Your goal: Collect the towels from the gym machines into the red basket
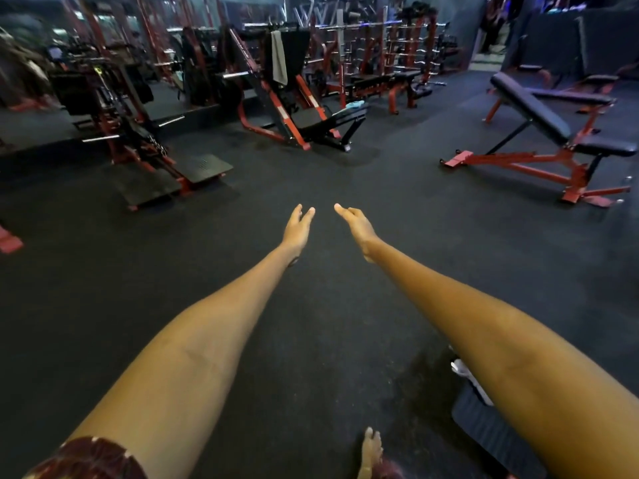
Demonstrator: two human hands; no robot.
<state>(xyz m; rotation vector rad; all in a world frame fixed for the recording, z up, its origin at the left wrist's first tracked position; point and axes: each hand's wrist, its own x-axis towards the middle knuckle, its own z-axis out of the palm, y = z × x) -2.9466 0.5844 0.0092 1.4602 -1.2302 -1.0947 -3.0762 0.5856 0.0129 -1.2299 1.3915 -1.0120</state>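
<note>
Both hands, left hand (298, 227) and right hand (356, 225), reach forward released; two towels ahead: grey towel (278, 57) hanging, blue towel (354, 105) on the leg-press machine (294, 108).

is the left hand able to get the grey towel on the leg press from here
Probably not yet: the left hand is open over bare floor, and the grey towel hangs far across the room. Nothing blocks the walk.

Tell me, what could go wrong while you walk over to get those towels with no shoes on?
The bare foot could stub on the red machine feet, like the incline bench base. The light blue towel is small and dim, so it may get missed beside the grey towel. Both the left hand and right hand are empty, and no red basket shows.
</note>
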